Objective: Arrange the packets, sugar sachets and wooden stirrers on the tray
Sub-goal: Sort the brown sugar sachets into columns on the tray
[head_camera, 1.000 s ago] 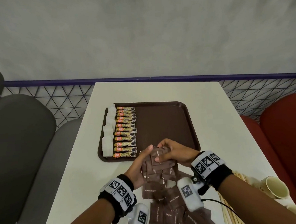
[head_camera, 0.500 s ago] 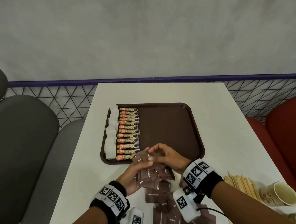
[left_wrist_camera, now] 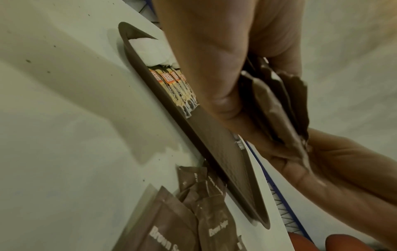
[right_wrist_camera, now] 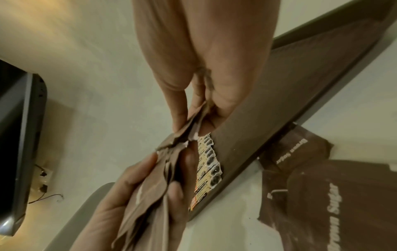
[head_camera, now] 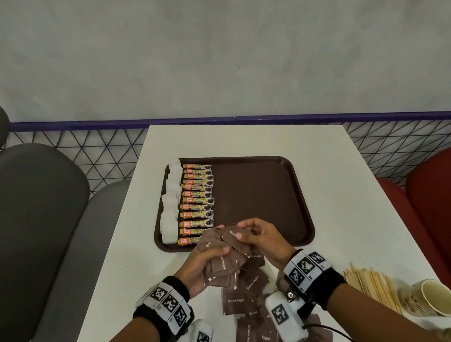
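Hard to count in the head view: a fan of brown sugar sachets [head_camera: 222,261] gripped in the left hand [head_camera: 198,267], thumb across the top, fingers curled underneath, edges overlapping and partly hidden by the palm. One sachet [head_camera: 235,235] at the fan's far end pinched between thumb and fingertips of the right hand [head_camera: 260,237], over the near edge of the tray [head_camera: 260,195]. From the right wrist, only crumpled brown paper edges [right_wrist_camera: 182,139] between the two hands; print unreadable there. More loose sachets [head_camera: 242,299] heaped at the near edge of the table [head_camera: 339,190], partly covered by the right wrist camera and cut off by the frame's bottom. Wooden stirrers [head_camera: 371,286] bundled by the near right corner, beside paper cups [head_camera: 433,298], one cup cropped at the corner.

White table against a grey wall with a blue rail and wire mesh; grey seats to the left, red seats to the right.

Along the tray's left edge, a column of white packets [head_camera: 170,200], blown out and hard to separate, with a row of orange coffee packets [head_camera: 197,204] just beside it. Bare brown tray floor from the middle to the right rim. Bare tabletop past the far rim and along the right side.
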Available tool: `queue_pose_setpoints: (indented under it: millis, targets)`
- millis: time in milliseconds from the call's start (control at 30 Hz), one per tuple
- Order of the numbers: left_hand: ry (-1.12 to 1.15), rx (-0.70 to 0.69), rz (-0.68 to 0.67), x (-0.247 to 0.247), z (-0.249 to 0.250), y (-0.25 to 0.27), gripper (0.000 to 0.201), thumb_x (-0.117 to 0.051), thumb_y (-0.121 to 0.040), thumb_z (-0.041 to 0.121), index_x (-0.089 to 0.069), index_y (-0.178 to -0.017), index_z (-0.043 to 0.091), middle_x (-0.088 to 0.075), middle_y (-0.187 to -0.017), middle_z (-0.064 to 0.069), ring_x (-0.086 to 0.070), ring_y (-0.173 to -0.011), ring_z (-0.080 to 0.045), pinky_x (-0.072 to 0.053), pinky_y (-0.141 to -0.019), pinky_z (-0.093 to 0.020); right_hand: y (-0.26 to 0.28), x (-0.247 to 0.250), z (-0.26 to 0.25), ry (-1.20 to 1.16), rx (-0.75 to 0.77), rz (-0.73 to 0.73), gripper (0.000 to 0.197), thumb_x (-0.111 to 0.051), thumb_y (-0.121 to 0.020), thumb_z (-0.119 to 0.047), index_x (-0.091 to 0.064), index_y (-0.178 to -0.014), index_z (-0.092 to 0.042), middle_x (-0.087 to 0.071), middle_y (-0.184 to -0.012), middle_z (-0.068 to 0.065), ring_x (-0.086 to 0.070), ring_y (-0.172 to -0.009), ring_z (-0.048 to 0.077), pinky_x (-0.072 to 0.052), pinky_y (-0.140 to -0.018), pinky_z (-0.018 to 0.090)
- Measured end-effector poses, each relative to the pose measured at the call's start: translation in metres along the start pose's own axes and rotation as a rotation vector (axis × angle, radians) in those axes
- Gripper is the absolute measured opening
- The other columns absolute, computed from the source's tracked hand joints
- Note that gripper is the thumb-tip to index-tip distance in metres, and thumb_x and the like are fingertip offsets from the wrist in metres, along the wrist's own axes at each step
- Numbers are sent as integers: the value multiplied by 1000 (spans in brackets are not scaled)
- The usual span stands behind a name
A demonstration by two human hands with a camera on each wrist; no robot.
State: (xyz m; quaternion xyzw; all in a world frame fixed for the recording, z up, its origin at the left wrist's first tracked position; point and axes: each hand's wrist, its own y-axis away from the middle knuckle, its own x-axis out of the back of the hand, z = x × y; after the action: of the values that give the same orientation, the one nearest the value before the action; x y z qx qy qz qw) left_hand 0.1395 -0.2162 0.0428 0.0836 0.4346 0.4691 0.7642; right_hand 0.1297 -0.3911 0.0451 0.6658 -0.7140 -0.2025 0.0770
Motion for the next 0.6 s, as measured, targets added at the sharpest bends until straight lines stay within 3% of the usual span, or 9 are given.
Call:
queue_pose_setpoints:
  millis: [100,167,233,333,600]
  targets:
    - [3,-14,26,4,1,1,68,-72,-70,11,-46,-133,16,-63,-120,-21,-66,-99,-35,-58,-76,-44,1,3,1,41,20,-17,16,-66,-79,2,-62,-91,-9,-64,-84,8,-63,-71,10,-54,-66,19]
    - [-9,-21,35,3,0,2,63,-73,-75,12,-46,-132,15,-63,-120,-22,-65,-99,-35,-57,-77,-44,2,1,1,94,56,-9,16,-66,-80,1,-62,-91,-10,-65,-81,7,-64,-66,6,-53,-64,17]
    - [-25,-30,36,1,-1,3,57,-68,-78,10,-47,-130,13,-63,-118,-24,-67,-93,-34,-58,-75,-43,2,-2,1,184,98,-14,14,-65,-82,-4,-61,-92,-13,-66,-80,4,-65,-67,4,-53,-63,16]
    - [-61,-35,51,-1,-3,4,51,-67,-76,10,-53,-125,6,-65,-113,-25,-69,-86,-31,-58,-70,-39,2,-5,0,269,119,-2,9,-62,-87,-15,-56,-91,-21,-66,-79,4,-63,-69,12,-51,-62,22]
    - [-100,-93,168,-1,0,2,27,-61,-81,-5,-62,-107,3,-72,-93,-20,-71,-72,-28,-57,-58,-33,-5,-20,-5,107,115,93,9,-52,-92,-12,-48,-91,-20,-60,-83,5,-59,-69,11,-49,-59,14]
